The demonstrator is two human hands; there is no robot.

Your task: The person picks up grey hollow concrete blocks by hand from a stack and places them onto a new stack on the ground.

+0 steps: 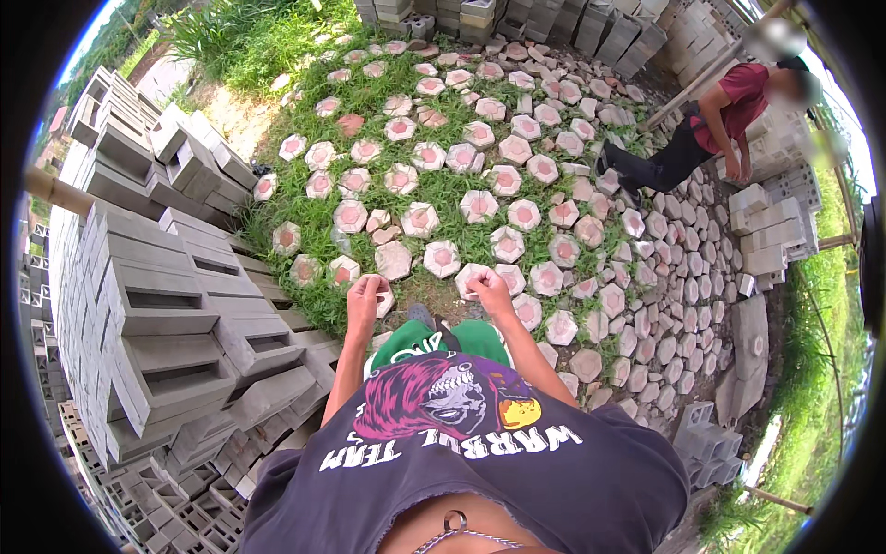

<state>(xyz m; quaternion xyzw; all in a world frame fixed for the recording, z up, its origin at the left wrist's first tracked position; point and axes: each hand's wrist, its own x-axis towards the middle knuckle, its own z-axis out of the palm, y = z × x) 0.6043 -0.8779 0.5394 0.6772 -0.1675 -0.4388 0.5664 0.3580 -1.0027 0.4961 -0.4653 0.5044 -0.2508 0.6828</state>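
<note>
My left hand point(368, 295) is held out in front of my body, thumb and fingers drawn together in a pinch. Just beside it lies a pale hexagonal paver point(394, 260), set in the ground. Level with it, my right hand point(486, 285) is also pinched, above another paver point(468, 280) that it partly covers. Whether anything small sits between the fingers of either hand I cannot tell. Between the hands, a paver with a reddish centre point(441, 258) lies on the ground. My feet show only partly, below my green shorts point(443, 344).
Grey hollow concrete blocks point(157, 305) are stacked high at my left. More blocks point(604, 32) stand at the back, others point(773, 226) at the right. Pavers with grass between them cover the ground. A person in a red shirt point(738, 102) bends forward at the far right, near a slanted pole point(711, 69).
</note>
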